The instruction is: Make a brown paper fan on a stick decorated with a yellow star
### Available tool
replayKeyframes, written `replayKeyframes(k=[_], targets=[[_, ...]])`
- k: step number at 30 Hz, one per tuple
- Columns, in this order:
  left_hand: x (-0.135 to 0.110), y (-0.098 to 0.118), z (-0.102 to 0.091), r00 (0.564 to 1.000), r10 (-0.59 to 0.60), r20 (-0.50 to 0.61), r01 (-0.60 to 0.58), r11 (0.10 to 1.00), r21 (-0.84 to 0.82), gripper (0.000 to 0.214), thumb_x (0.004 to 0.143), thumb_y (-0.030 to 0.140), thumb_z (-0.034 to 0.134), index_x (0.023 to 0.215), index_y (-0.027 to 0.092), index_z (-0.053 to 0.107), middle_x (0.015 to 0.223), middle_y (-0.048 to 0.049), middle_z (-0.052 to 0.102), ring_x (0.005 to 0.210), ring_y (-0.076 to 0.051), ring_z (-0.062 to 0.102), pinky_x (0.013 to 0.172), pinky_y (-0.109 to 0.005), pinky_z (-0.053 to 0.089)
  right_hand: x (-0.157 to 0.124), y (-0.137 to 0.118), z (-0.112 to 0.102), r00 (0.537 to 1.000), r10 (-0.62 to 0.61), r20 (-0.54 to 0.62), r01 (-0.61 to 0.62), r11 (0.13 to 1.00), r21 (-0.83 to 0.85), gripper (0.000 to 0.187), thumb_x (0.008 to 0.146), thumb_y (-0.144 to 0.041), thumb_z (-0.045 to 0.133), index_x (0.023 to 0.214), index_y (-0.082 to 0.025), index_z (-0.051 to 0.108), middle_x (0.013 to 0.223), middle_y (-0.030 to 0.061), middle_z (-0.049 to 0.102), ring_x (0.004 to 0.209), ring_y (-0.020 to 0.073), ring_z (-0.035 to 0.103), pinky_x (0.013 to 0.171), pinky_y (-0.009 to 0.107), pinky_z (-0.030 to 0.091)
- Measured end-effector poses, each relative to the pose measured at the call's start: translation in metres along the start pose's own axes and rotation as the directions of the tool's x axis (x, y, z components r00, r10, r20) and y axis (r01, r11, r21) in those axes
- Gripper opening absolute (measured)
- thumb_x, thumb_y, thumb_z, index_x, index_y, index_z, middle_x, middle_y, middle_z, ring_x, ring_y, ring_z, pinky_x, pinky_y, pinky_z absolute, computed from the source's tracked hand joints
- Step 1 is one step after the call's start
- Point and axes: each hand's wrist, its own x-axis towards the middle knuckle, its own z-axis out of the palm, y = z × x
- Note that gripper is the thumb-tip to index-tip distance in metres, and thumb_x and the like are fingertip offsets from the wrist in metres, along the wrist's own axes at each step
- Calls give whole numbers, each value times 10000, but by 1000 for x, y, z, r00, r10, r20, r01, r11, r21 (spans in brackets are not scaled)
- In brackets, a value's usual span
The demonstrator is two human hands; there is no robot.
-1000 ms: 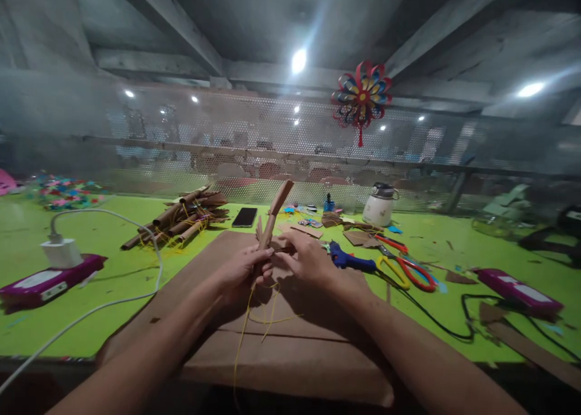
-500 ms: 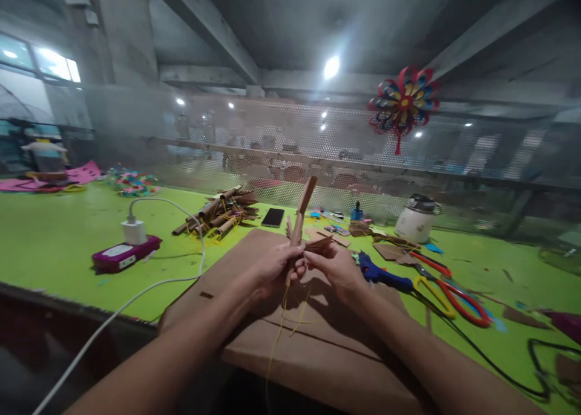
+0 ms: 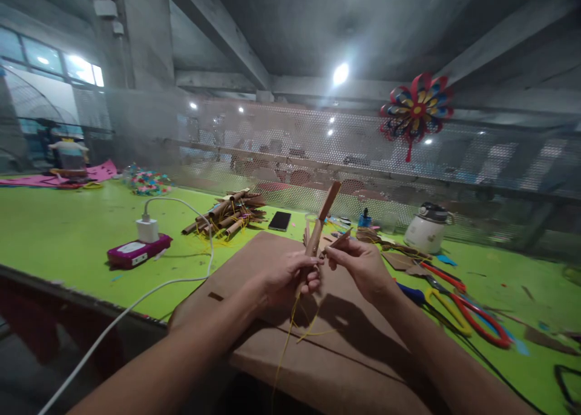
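My left hand (image 3: 293,274) is closed round a rolled brown cardboard tube (image 3: 314,238) that tilts up to the right, with a flat strip rising from its top. Narrow folded pieces stick out at the tube's side. Between the thumb and fingers of my right hand (image 3: 365,267) is a thin brown cardboard strip (image 3: 340,239), its near end close to the tube; I cannot tell whether they touch. Yellow string (image 3: 290,333) hangs below my left hand. Under both hands lies a large brown cardboard sheet (image 3: 254,264).
A pile of cardboard tubes (image 3: 227,212) and a phone (image 3: 279,221) lie behind. At left, a white charger (image 3: 147,230) sits on a purple power strip (image 3: 138,251), its cable crossing the table. Scissors (image 3: 481,318), a blue-handled tool (image 3: 412,293) and a white jug (image 3: 424,230) are at right.
The camera view has shifted, so the scene sits further right. My right hand has drawn away from my left, bringing the strip outward from the tube. My left hand keeps its hold.
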Motion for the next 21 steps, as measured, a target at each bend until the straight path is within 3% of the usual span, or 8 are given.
replayKeyframes(k=[11,21], targets=[[-1,-3,3,998,-21,63,18,999,51,172,786,270,596,894,145,545,618,31,400,518,-74,370,477,-208,246,2,-5,-8,999,25,37,-23,999,-42,210,727,-357,690,685,-152,665,581,14,626,544,121,553,561,284,456],[0,-6,1,996,-33,79,27,997,68,151,794,263,594,871,158,517,609,32,417,520,-80,426,472,-222,245,0,-8,-3,999,-38,8,39,982,-185,211,687,-377,715,658,-176,658,567,6,620,528,125,551,532,281,474]])
